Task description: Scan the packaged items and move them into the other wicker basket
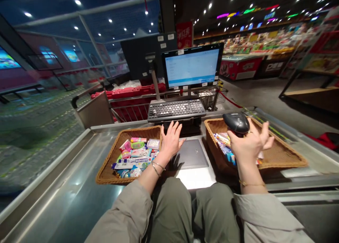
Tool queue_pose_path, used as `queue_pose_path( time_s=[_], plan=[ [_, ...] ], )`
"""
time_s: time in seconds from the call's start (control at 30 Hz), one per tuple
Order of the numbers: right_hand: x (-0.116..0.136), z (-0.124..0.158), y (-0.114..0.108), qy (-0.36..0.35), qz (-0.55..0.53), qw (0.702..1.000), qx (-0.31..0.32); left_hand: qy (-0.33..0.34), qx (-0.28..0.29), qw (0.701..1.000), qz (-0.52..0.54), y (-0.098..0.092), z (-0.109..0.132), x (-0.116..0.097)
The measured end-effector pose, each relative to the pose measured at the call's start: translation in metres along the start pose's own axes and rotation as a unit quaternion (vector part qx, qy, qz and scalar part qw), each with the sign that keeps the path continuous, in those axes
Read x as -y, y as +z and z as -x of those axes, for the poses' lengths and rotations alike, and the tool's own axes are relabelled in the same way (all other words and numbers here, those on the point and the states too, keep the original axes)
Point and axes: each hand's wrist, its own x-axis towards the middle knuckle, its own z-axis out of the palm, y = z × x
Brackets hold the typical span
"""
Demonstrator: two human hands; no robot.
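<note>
Two wicker baskets stand on the steel checkout counter on either side of a grey flat scale plate (189,153). The left wicker basket (107,169) holds several small packaged toiletries (135,158), including boxes and tubes. My left hand (171,141) hovers open, fingers spread, over that basket's right rim, just below the keyboard. My right hand (250,142) grips a black handheld barcode scanner (236,122) above the right wicker basket (287,158). Colourful small packets (222,140) lie in that basket, partly hidden by my hand.
A black keyboard (176,110) and a monitor (192,66) stand directly ahead, with a metal cart holding red crates (127,102) behind them. The steel counter (53,172) runs along the left, beside a glass railing. Store freezers (239,67) lie far right.
</note>
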Motion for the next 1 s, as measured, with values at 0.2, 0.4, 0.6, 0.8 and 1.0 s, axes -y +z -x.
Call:
queue_pose_path(
  time_s=[0.2,0.4,0.6,0.8,1.0],
  plan=[
    [0.032,0.016,0.024,0.016,-0.043,0.999,0.018,-0.072,-0.006,0.997,-0.018,-0.012,0.026,0.065],
    [0.054,0.037,0.053,-0.006,-0.048,0.997,0.059,-0.110,0.043,0.992,-0.033,-0.018,0.058,0.126],
    [0.061,0.058,0.071,-0.037,-0.043,0.995,0.087,-0.096,0.162,0.982,-0.023,-0.019,0.090,0.158],
    [0.057,0.068,0.078,-0.027,-0.034,0.993,0.109,-0.070,0.265,0.961,-0.023,-0.023,0.105,0.162],
    [0.052,0.070,0.081,-0.041,-0.029,0.993,0.109,-0.091,0.328,0.939,-0.058,-0.023,0.108,0.164]
  ],
)
